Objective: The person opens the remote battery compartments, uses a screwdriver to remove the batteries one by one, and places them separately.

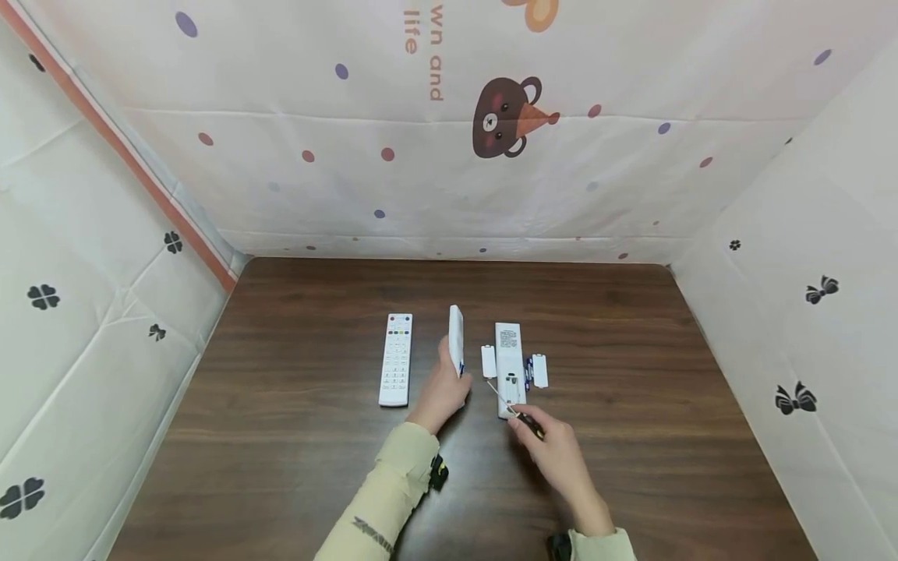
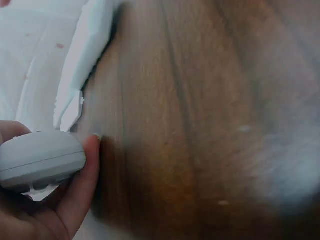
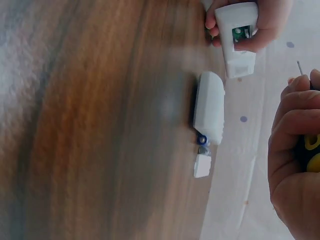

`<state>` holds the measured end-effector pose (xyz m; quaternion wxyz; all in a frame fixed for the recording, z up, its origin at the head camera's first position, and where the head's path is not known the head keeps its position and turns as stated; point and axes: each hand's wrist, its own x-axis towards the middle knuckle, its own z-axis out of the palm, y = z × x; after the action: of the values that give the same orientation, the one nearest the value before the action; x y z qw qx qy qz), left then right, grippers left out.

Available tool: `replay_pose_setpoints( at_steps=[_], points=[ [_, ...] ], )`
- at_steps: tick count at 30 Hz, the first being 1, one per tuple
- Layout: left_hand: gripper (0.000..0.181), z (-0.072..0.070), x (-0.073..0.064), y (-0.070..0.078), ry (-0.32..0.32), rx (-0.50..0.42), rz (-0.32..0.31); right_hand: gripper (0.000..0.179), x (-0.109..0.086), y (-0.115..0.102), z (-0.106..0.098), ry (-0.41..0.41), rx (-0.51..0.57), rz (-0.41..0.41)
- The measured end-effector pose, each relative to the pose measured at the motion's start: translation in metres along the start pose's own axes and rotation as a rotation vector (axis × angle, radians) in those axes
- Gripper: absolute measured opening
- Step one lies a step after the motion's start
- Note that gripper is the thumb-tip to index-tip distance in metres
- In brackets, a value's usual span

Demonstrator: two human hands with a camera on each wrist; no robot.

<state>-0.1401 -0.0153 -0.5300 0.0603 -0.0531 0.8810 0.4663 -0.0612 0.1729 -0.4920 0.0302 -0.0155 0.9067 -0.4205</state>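
Observation:
My left hand (image 1: 443, 393) grips a white remote control (image 1: 456, 335), tilted up on its edge above the table. In the right wrist view its open back (image 3: 230, 55) shows a green circuit board, with the thumb beside that opening. The left wrist view shows its rounded end (image 2: 42, 152) between fingers and thumb. My right hand (image 1: 557, 452) holds a screwdriver with a black and yellow handle (image 1: 531, 425), its thin metal shaft pointing up and left. That shaft overlaps a second white remote (image 1: 508, 354) lying face down, its battery compartment open.
Small white battery covers (image 1: 488, 361) lie on either side of the face-down remote, with blue batteries (image 1: 528, 374) by its right side. A third remote (image 1: 396, 358) lies buttons up at left. The brown wooden table (image 1: 316, 467) meets patterned cloth walls.

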Motion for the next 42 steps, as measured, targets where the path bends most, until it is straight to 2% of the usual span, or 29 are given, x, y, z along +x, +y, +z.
replay_pose_setpoints(
  at_steps=[2,9,12,16,21,35,42],
  points=[
    [0.08,0.002,0.005,0.005,0.011,0.087,-0.002,0.022,0.001,0.001,-0.003,0.007,0.026,0.035],
    [0.081,0.015,0.018,0.023,-0.016,0.315,-0.04,0.03,0.004,0.005,-0.012,0.002,0.116,0.144],
    [0.082,0.021,0.022,0.029,0.002,0.422,-0.032,0.03,0.005,0.006,-0.012,-0.001,0.13,0.165],
    [0.082,0.025,0.025,0.033,0.034,0.49,-0.015,0.035,0.005,0.008,-0.011,-0.001,0.134,0.164],
    [0.084,0.027,0.027,0.033,0.046,0.48,-0.019,0.038,0.006,0.009,-0.009,-0.003,0.135,0.165],
    [0.085,0.029,0.027,0.034,0.048,0.47,-0.009,0.032,0.006,0.011,-0.004,-0.007,0.123,0.174],
    [0.087,0.026,0.029,0.029,0.034,0.406,-0.026,0.027,0.007,0.011,-0.002,-0.009,0.114,0.164]
  ],
)
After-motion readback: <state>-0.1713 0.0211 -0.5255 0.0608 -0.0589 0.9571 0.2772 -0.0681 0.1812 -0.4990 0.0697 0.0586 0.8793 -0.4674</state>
